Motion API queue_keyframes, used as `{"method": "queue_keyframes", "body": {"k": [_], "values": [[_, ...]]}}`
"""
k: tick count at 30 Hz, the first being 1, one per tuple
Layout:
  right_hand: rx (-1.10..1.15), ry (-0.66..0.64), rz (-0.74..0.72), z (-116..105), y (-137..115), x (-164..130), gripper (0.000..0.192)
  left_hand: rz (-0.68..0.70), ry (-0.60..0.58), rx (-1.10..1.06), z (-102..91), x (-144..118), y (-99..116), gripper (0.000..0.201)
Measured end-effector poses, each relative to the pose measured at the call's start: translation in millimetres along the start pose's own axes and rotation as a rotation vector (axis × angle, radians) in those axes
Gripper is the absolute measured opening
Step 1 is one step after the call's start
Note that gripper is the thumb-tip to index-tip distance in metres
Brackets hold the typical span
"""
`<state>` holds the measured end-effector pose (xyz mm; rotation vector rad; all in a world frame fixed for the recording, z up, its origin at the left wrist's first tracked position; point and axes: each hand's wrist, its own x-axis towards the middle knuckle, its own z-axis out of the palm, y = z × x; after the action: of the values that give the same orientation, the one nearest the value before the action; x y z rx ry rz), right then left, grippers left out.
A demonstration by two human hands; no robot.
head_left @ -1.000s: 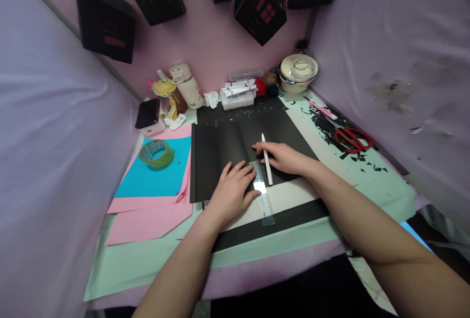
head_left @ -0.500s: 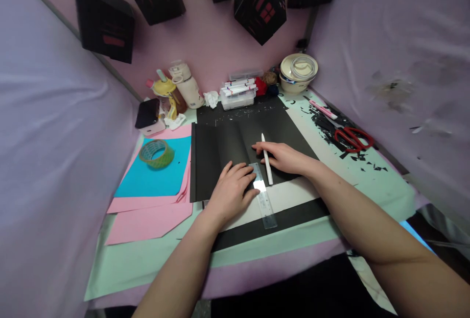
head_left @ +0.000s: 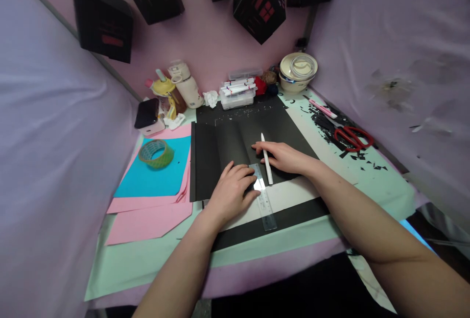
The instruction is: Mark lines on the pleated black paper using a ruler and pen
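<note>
My left hand (head_left: 234,188) lies flat with its fingers spread on folded black card (head_left: 231,141), its fingertips touching the edge of a clear ruler (head_left: 265,203). That ruler slants from the card toward the table's near edge, across a pale strip and a black sheet. A slim white pen (head_left: 267,163) is held between the fingers of my right hand (head_left: 281,156), its pointed end facing away from me. The right hand rests on the card, just right of the ruler.
Left are a tape roll (head_left: 156,154) on blue paper (head_left: 147,183) and pink sheets (head_left: 150,222). Right are red-handled scissors (head_left: 352,139), a pink cutter (head_left: 323,109) and black scraps. Markers (head_left: 238,86), a bottle (head_left: 186,85) and a lidded bowl (head_left: 297,70) line the back; black boxes (head_left: 260,7) hang above.
</note>
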<state>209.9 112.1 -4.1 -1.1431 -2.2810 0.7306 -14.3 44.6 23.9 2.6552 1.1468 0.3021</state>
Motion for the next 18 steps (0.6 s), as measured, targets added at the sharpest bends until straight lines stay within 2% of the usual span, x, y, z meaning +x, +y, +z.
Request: {"method": "queue_keyframes", "body": {"k": [4,10,18], "values": [[-0.007,-0.006,0.007,-1.3,-2.2,-0.1,0.041,-0.001,-0.005,0.016,1.3,-0.3,-0.9,0.031],[-0.009,-0.023,0.016,-1.3,-1.0,-0.2,0.041,-0.027,-0.018,0.033,5.4,-0.4,-3.4,0.045],[-0.025,-0.031,0.016,-2.2,-2.3,0.0,0.042,-0.011,-0.044,0.014,2.7,-1.5,-1.8,0.050]]}}
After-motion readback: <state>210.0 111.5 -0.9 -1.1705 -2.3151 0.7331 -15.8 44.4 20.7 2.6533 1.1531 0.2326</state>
